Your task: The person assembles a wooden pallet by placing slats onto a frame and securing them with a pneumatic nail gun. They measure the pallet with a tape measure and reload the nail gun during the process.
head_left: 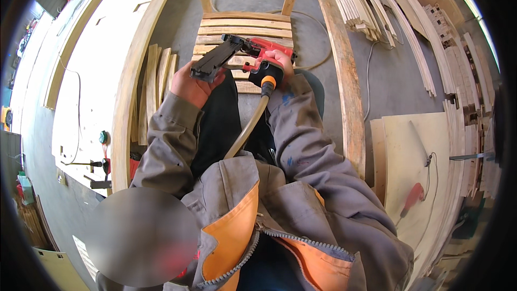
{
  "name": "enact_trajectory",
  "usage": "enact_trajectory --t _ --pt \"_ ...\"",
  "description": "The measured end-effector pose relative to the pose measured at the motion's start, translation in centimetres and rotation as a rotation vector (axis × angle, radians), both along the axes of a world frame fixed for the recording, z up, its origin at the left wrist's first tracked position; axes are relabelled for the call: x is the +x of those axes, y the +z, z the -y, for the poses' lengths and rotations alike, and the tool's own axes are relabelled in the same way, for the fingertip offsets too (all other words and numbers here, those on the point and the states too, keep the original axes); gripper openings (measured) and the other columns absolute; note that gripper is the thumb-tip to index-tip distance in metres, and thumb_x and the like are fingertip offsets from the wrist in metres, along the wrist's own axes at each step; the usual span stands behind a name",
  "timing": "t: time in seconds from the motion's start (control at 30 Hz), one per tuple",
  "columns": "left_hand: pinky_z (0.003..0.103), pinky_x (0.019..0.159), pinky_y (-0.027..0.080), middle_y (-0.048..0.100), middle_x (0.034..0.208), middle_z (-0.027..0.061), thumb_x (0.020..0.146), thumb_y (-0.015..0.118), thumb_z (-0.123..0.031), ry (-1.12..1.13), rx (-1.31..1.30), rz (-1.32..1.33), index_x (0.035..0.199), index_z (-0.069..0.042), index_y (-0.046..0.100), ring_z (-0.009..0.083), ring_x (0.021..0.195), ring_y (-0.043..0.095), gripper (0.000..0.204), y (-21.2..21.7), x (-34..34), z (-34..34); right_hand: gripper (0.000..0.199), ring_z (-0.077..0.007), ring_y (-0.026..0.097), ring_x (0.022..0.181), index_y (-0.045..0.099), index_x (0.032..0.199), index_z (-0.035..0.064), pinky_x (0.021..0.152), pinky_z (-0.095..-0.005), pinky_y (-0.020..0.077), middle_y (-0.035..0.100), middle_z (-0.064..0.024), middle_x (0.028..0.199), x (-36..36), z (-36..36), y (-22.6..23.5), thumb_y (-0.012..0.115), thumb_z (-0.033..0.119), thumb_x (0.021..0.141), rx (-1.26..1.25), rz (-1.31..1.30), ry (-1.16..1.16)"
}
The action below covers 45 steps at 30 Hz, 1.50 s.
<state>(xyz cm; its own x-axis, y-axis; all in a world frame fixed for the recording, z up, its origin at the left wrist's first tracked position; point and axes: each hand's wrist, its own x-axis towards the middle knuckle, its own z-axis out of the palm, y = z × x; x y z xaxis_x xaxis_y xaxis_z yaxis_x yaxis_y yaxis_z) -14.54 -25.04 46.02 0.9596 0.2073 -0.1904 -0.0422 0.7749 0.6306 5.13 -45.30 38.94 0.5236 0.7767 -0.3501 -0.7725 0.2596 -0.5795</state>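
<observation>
1. Above the person's lap, in line with a slatted wooden panel (247, 22), a red and black nail gun (262, 46) is held in both hands, its black magazine (218, 58) slanting toward the person's left. Whether any of it touches the slats cannot be told from this angle.

2. The right hand (281, 61) is closed round the red handle; the exact place of its trigger finger cannot be told. The left hand (193, 86) curls round the outer end of the magazine, some fingers hidden behind it.

3. In handling, the nail gun is likely fairly heavy, rigid and hard-shelled, with its weight spread between the head and the long magazine. The handle looks like the surest hold, with a second hand on the magazine for balance; fingers belong away from the nose.

4. A tan hose (249, 126) leaves the handle's base beside an orange ring (269, 80) and passes down over the lap. It probably bends but tugs back, dragging at the grip.

5. No brand, label or lettering on the nail gun is clear enough to read. Blue marks (289, 99) on the right sleeve look like paint smears, not writing.
</observation>
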Motion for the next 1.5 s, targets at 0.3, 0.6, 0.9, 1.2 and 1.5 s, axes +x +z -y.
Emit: enact_trajectory --t 0.3,0.6,0.9,1.2,1.5 --pt "0.046 0.088 0.056 0.066 0.118 0.0207 0.095 0.056 -0.025 -0.067 -0.001 0.113 0.124 0.002 0.058 0.0327 0.104 0.066 0.041 -0.2 -1.1 -0.6 0.036 -0.0298 0.066 0.074 0.057 0.096 -0.0064 0.075 -0.041 0.056 0.066 -0.0201 0.089 0.5 0.1 0.9 0.052 0.028 0.089 0.137 -0.244 0.051" --pt "0.036 0.083 0.059 0.068 0.11 0.0175 0.091 0.059 -0.008 -0.14 -0.031 0.215 0.128 0.007 0.054 0.0244 0.092 0.07 0.041 1.4 -1.1 -0.6 0.027 -0.0308 0.063 0.074 0.053 0.097 -0.0017 0.071 -0.0425 0.055 0.061 -0.0153 0.084 0.2 0.9 4.1 0.055 0.024 0.09 0.208 -0.023 0.054" --pt "0.039 0.096 0.055 0.063 0.127 0.0198 0.091 0.054 0.006 -0.117 -0.063 0.304 0.136 0.006 0.051 0.027 0.112 0.066 0.045 1.3 3.2 -0.6 0.022 -0.0191 0.057 0.08 0.053 0.1 0.0044 0.072 -0.0351 0.0519 0.057 -0.0074 0.091 4.5 0.9 7.3 0.059 0.023 0.091 0.196 0.17 -0.002" --pt "0.035 0.098 0.055 0.061 0.13 0.0193 0.089 0.041 0.017 -0.06 0.076 0.146 0.139 0.006 0.048 0.0249 0.114 0.065 0.052 2.3 8.0 -2.1 0.024 -0.0207 0.061 0.07 0.052 0.102 0.0022 0.064 -0.0367 0.055 0.06 -0.0091 0.087 10.3 -1.7 10.1 0.059 0.02 0.087 0.071 0.413 0.021" --pt "0.03 0.084 0.053 0.064 0.122 0.0109 0.087 0.043 0.004 -0.088 0.18 -0.082 0.138 0.005 0.05 0.0181 0.102 0.066 0.051 2.8 9.1 -3.5 0.029 -0.0224 0.064 0.066 0.053 0.106 -0.0001 0.059 -0.0384 0.0561 0.061 -0.0119 0.085 10.1 -4.7 11.7 0.062 0.017 0.085 -0.027 0.626 -0.142"
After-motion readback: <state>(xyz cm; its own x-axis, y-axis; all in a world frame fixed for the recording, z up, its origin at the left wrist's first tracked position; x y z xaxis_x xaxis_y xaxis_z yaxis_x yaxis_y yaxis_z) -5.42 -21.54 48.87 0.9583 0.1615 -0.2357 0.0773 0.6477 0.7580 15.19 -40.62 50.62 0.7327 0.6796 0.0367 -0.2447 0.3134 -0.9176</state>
